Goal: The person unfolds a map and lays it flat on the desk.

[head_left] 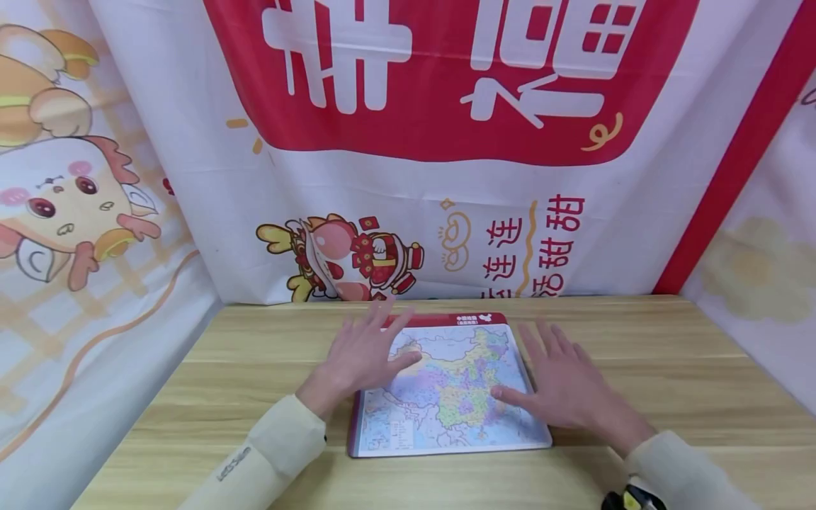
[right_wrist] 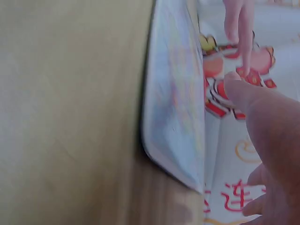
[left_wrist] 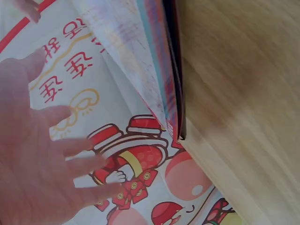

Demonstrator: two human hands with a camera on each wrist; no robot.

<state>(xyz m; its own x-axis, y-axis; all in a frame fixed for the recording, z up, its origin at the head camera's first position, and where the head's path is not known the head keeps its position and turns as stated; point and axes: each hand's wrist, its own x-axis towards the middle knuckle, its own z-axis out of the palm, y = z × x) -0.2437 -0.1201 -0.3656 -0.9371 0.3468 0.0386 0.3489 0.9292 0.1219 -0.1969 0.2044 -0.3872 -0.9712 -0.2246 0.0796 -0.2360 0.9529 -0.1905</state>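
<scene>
A flat board printed with a coloured map of China lies on the wooden table, its red title strip at the far side. Over its left edge my left hand hovers with spread, straight fingers. My right hand is spread the same way at the board's right edge, its thumb above the map. In the left wrist view, the board's side shows a thin dark gap between layers, and the left hand is apart from it. The right wrist view has the right hand above the board's rounded corner.
The wooden table extends to both sides of the board. Behind it hangs a white cloth with red lettering and cartoon figures. More printed cloth closes off the left side. A dark wrist device shows under the right sleeve.
</scene>
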